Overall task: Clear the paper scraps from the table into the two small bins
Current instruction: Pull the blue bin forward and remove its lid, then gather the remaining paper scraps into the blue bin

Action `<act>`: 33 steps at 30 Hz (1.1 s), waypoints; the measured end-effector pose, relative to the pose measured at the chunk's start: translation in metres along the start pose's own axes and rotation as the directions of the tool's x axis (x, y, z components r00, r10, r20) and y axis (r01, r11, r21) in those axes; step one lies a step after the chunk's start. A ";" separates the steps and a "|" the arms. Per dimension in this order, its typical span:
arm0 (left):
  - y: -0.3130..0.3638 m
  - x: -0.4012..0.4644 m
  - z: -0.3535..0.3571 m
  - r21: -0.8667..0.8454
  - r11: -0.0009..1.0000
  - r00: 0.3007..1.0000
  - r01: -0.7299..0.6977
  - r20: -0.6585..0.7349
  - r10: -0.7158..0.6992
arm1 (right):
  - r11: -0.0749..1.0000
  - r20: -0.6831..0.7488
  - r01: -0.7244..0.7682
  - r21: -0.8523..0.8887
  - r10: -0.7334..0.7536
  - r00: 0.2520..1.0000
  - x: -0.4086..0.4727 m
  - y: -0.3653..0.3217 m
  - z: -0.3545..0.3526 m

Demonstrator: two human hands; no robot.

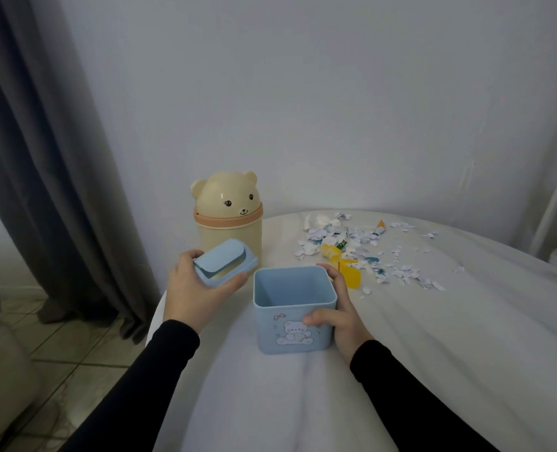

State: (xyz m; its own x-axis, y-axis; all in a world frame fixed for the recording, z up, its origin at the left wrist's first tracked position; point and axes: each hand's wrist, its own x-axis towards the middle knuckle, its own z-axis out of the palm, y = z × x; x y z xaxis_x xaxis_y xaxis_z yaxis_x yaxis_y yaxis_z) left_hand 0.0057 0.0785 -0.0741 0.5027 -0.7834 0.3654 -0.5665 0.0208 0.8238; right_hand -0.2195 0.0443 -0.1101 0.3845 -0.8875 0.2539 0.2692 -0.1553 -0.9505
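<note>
On the counter point(401, 337), the right grip point(339, 316) holds the open blue bin point(295, 309) (lid off). The left grip point(193, 282) holds its blue lid point(224, 261), tilted. Behind stands the bear bin point(228, 216); paper scraps point(362, 249) lie right.

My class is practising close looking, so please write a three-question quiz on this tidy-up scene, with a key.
1. True or false: the blue bin has its lid on.
2. Which hand holds the blue lid? A) left B) right
3. Fill in: the paper scraps lie on the ____.

Key
1. False: it stands open, steadied by the right hand.
2. A: the left hand grips it, beside the bear bin.
3. table
</note>
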 end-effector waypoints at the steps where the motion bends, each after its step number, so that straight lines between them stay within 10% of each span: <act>1: -0.002 -0.001 -0.001 0.029 1.000 1.000 0.010 0.003 -0.010 | 1.000 0.004 -0.001 0.000 0.001 1.000 0.000 0.000 0.000; 15: -0.010 -0.019 0.017 0.481 0.876 0.973 0.043 0.178 -0.145 | 1.000 0.001 -0.013 -0.023 0.013 1.000 0.001 0.000 0.001; 20: 0.005 -0.008 -0.006 0.249 0.966 0.962 0.074 0.237 -0.135 | 0.998 0.004 -0.010 -0.055 0.011 1.000 -0.001 -0.002 0.004; 27: 0.100 -0.040 -0.003 0.078 0.936 0.938 -0.342 0.083 0.336 | 0.993 0.094 -0.043 -0.113 0.053 0.994 -0.008 -0.004 0.006; 33: 0.158 -0.101 0.088 -0.177 0.916 0.870 -0.359 0.293 0.397 | 0.873 -0.325 0.081 -0.482 -0.264 0.908 -0.022 -0.026 -0.050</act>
State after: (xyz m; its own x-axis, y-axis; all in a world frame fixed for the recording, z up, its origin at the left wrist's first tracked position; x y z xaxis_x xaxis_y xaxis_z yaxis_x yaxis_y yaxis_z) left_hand -0.1920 0.1067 -0.0188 0.0206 -0.8551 0.5180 -0.5839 0.4103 0.7005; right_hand -0.2794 0.0461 -0.0998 -0.0085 -0.9061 0.4229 -0.1594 -0.4163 -0.8951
